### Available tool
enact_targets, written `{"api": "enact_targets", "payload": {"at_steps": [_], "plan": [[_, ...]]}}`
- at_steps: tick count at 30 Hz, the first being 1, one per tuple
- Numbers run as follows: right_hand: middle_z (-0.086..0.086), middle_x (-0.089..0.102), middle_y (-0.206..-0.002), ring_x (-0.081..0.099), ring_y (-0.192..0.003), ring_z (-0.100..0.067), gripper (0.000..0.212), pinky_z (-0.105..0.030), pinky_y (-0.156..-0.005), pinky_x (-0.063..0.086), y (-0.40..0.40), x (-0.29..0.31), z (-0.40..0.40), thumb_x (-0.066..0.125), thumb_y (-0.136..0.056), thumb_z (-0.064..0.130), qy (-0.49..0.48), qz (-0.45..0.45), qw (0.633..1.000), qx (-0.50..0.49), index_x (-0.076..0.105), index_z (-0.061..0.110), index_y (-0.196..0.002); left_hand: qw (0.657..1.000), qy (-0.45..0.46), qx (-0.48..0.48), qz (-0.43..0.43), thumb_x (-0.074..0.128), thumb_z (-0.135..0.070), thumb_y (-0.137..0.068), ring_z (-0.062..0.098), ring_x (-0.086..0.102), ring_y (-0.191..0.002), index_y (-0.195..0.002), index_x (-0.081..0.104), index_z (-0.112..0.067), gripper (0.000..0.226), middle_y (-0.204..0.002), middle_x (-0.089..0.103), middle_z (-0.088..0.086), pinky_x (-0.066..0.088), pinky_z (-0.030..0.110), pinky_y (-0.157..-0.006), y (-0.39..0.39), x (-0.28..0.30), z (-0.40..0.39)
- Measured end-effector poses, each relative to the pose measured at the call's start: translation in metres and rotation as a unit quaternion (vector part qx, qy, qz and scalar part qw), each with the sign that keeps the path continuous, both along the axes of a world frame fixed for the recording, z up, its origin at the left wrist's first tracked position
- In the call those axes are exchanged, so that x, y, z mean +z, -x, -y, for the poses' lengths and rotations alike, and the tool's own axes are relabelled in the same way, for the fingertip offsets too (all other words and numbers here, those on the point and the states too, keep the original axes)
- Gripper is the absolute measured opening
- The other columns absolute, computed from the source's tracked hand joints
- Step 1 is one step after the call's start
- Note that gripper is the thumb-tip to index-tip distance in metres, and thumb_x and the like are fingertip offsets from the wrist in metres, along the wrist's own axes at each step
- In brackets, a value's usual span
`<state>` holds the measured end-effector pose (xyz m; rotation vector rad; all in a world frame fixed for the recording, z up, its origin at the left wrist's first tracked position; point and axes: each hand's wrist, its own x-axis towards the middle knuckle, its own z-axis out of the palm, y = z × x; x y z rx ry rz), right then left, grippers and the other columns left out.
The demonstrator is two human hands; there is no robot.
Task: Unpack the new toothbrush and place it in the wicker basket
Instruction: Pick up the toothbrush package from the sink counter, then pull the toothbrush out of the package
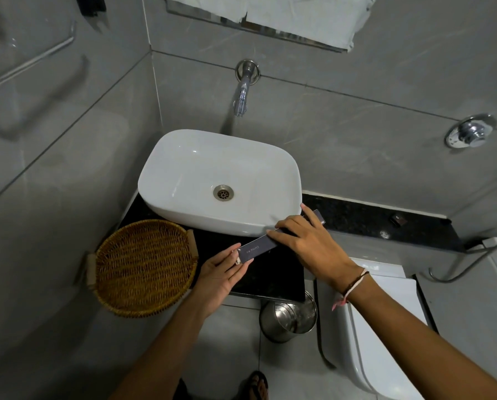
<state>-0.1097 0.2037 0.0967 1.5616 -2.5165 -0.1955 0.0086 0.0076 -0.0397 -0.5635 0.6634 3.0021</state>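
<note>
Grey-tiled bathroom, black counter [270, 272]. I am gripping a sealed dark toothbrush box [259, 247]: left hand [221, 274] pinching its near end, right hand [308, 241] closing over the middle. Wicker basket [146, 267] is sitting empty at nine o'clock. Unpacking is just starting; next I judge the end flap needs prying open.

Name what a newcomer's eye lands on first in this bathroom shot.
The white basin sits in the middle on a black counter. Just in front of it, the left hand and right hand hold a long dark toothbrush box at its two ends. The wicker basket, with nothing in it, sits at the counter's left edge.
</note>
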Motion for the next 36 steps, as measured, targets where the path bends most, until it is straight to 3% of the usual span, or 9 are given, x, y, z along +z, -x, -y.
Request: {"api": "enact_targets", "payload": {"at_steps": [6, 9, 14, 19, 22, 25, 30, 36], "plan": [[-0.002, 0.061, -0.129, 0.053, -0.125, -0.025, 0.062, -0.055, -0.122, 0.027, 0.003, 0.004, 0.000, 0.073, -0.084, 0.013, -0.001, 0.017, 1.000, 0.006, 0.052, 0.028, -0.140, 0.999, -0.022, -0.013, 0.022, 0.059, -0.008, -0.097, 0.038, 0.069, -0.118, -0.125, 0.068, -0.004, 0.030, -0.127, 0.071, 0.025, 0.064, 0.035, -0.082, -0.002, 0.006, 0.003], [-0.004, 0.063, -0.127, 0.056, -0.123, -0.026, 0.065, -0.056, -0.121, 0.028, -0.001, 0.007, 0.003, 0.080, -0.077, 0.013, 0.006, -0.015, 1.000, 0.023, 0.056, 0.026, -0.136, 0.998, -0.041, 0.005, 0.056, 0.076, -0.017, -0.082, 0.041, 0.071, -0.113, -0.125, 0.067, 0.000, 0.046, -0.128, 0.068, 0.030, 0.065, 0.042, -0.081, 0.000, 0.010, 0.003], [-0.007, 0.065, -0.123, 0.058, -0.120, -0.028, 0.062, -0.057, -0.121, 0.028, -0.006, 0.014, 0.007, 0.080, -0.074, 0.011, 0.015, -0.040, 0.999, 0.030, 0.061, 0.022, -0.131, 0.998, -0.045, -0.006, 0.047, 0.049, -0.031, -0.101, 0.032, 0.073, -0.111, -0.138, 0.053, -0.005, 0.045, -0.142, 0.054, 0.027, 0.065, 0.036, -0.082, 0.006, 0.005, 0.003], [-0.006, 0.063, -0.125, 0.055, -0.123, -0.029, 0.057, -0.058, -0.121, 0.027, -0.005, 0.013, 0.004, 0.074, -0.081, 0.009, 0.009, -0.020, 1.000, 0.008, 0.058, 0.022, -0.135, 1.000, -0.005, -0.006, -0.027, 0.052, 0.003, -0.091, 0.033, 0.069, -0.119, -0.133, 0.057, -0.002, 0.043, -0.143, 0.051, 0.029, 0.062, 0.032, -0.091, 0.003, -0.014, 0.009], [-0.005, 0.061, -0.130, 0.052, -0.128, -0.028, 0.057, -0.056, -0.121, 0.026, -0.003, 0.009, 0.000, 0.070, -0.085, 0.011, 0.000, -0.009, 1.000, -0.006, 0.054, 0.024, -0.138, 0.998, 0.011, -0.014, -0.054, 0.075, 0.000, -0.081, 0.037, 0.065, -0.124, -0.129, 0.064, -0.001, 0.049, -0.135, 0.064, 0.027, 0.061, 0.031, -0.092, -0.004, -0.021, 0.013], [-0.005, 0.061, -0.129, 0.053, -0.128, -0.028, 0.059, -0.057, -0.121, 0.028, -0.003, 0.004, -0.002, 0.074, -0.083, 0.013, -0.001, 0.002, 1.000, -0.010, 0.054, 0.025, -0.138, 0.996, 0.079, -0.023, -0.013, 0.090, -0.010, -0.072, 0.036, 0.065, -0.125, -0.124, 0.069, -0.003, 0.057, -0.133, 0.068, 0.022, 0.061, 0.028, -0.090, -0.007, -0.023, 0.016], [-0.005, 0.063, -0.126, 0.055, -0.126, -0.028, 0.059, -0.057, -0.121, 0.028, -0.006, -0.004, -0.002, 0.076, -0.081, 0.012, 0.006, 0.009, 1.000, -0.019, 0.057, 0.024, -0.135, 0.990, 0.132, -0.012, 0.042, 0.075, 0.002, -0.078, 0.035, 0.074, -0.109, -0.103, 0.079, -0.005, 0.026, -0.118, 0.076, 0.022, 0.065, 0.027, -0.079, -0.009, -0.018, 0.020], [-0.006, 0.064, -0.121, 0.057, -0.121, -0.028, 0.058, -0.056, -0.121, 0.028, 0.000, -0.003, -0.013, 0.074, -0.077, 0.009, 0.027, 0.006, 0.998, -0.058, 0.059, 0.022, -0.132, 0.984, 0.141, -0.004, 0.111, 0.071, 0.003, -0.084, 0.030, 0.079, -0.093, -0.093, 0.079, -0.003, 0.013, -0.101, 0.080, 0.022, 0.065, 0.025, -0.066, -0.012, -0.009, 0.031]]}}
